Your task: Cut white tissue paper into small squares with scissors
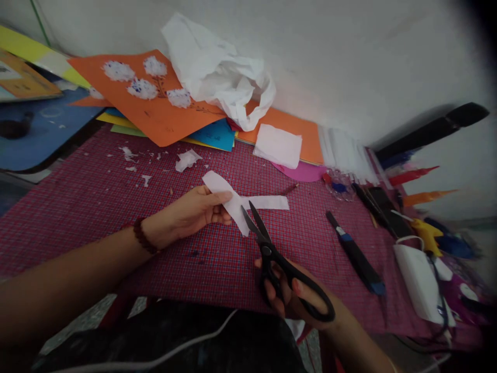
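Pinching curved white paper strip [224, 187] in left hand [194, 210], eleven o'clock from black-handled scissors [267, 250] gripped, blades parted, by right hand [289, 305]; fingers [298, 286] half hidden inside loops.

No legible text, label or number; markings on orange card [24, 79] too blurred.

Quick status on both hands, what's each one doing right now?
Left hand: closed, pinching a white paper strip.
Right hand: closed through the handles of black scissors, blades open at the strip.
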`<state>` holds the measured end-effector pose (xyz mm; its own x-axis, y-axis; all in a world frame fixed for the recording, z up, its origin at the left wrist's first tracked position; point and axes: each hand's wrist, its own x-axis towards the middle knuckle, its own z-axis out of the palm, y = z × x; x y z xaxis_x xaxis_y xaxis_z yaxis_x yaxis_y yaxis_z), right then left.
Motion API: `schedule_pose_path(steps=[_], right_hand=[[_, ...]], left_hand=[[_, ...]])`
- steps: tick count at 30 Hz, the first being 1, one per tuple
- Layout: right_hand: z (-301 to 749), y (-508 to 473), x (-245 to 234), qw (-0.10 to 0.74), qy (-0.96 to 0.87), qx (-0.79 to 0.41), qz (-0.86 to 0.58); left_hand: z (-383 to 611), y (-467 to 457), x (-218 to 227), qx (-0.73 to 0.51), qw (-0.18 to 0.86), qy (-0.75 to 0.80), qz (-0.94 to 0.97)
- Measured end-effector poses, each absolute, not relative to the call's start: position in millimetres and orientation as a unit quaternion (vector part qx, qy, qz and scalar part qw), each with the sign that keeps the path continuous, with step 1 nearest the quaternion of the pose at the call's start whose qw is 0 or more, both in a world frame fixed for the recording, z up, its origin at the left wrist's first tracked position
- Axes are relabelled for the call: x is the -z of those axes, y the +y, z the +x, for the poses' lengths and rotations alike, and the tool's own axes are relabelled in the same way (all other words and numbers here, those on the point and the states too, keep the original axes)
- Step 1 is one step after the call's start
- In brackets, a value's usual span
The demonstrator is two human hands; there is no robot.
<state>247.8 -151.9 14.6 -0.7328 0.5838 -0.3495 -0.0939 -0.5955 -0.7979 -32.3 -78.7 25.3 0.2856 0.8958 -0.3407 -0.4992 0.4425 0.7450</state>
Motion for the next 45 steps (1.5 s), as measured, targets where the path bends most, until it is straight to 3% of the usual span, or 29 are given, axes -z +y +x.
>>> schedule_pose_path(steps=[15,38,45], right_hand=[[248,-151,-14,0.196,-0.409,-0.837,-0.306],[232,-150,-15,0.204,-0.338,-0.881,-0.261],[228,-157,-10,0.258,-0.344,-0.865,-0.258]], left_hand=[[-32,-81,-25,-0.465,0.747,0.391,0.269],[-26,-90,-31,-0.371,0.647,0.453,0.489],[-25,-89,-32,-0.375,0.678,0.422,0.471]])
